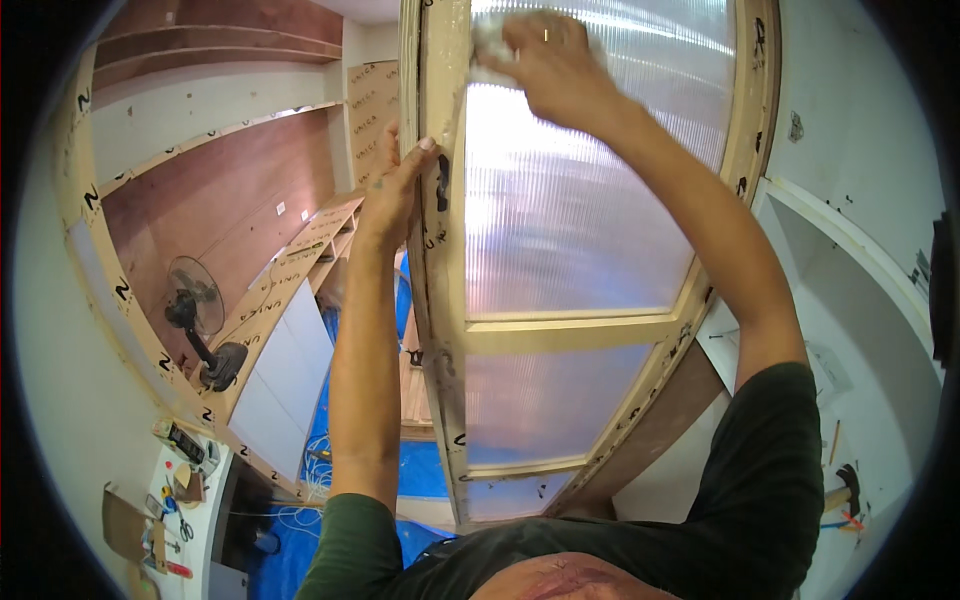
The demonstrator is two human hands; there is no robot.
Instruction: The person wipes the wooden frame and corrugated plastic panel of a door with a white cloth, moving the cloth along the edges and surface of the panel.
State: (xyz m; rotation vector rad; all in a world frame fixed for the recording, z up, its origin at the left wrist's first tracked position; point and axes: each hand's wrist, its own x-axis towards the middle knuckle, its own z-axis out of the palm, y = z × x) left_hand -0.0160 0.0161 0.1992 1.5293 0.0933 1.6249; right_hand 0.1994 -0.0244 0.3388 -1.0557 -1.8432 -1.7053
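In front of me stands a door (570, 338) with a pale yellow frame and ribbed translucent panels (580, 220). My left hand (398, 190) grips the door's left edge, thumb on the front face and fingers partly hidden behind it. High on the upper panel, my right hand (560, 75) presses a pale crumpled rag (490, 50) against the ribbed surface near the frame's left upright. The fingers are bent over the rag and cover much of it. Black marks and smudges dot the frame.
A black fan (200, 325) stands on a wooden counter (285, 270) at left. Below it, a white cabinet top (180, 490) carries scissors and small tools. Blue sheeting (280, 555) and loose white cable cover the floor. At right, a hammer (848, 490) lies on a white shelf unit.
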